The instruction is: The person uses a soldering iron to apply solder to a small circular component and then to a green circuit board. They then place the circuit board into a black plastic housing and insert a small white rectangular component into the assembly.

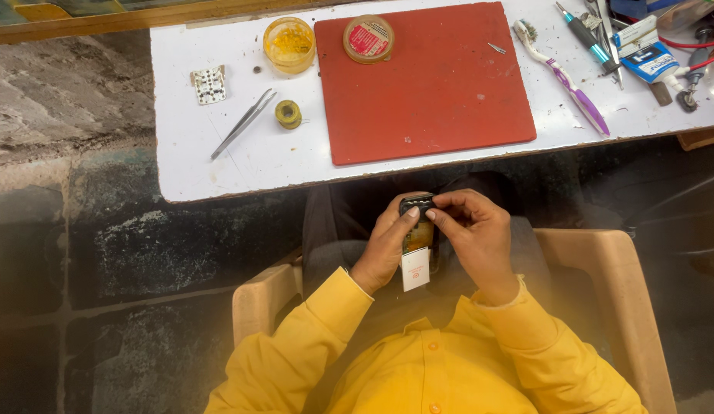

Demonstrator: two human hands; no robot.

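Gripping a small phone (417, 230) (above lap) with left hand (385, 247), right hand (473, 234)

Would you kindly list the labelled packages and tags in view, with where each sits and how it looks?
Round tin: top edge of the red mat, tan rim, red label.
Tube: table's far right, white with blue label.
Tag: white, rectangular, hanging from the small device between the left hand and right hand.

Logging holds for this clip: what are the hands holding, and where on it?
Both hands hold one small dark device with a white tag. The left hand cradles its side; the right hand pinches its top end.
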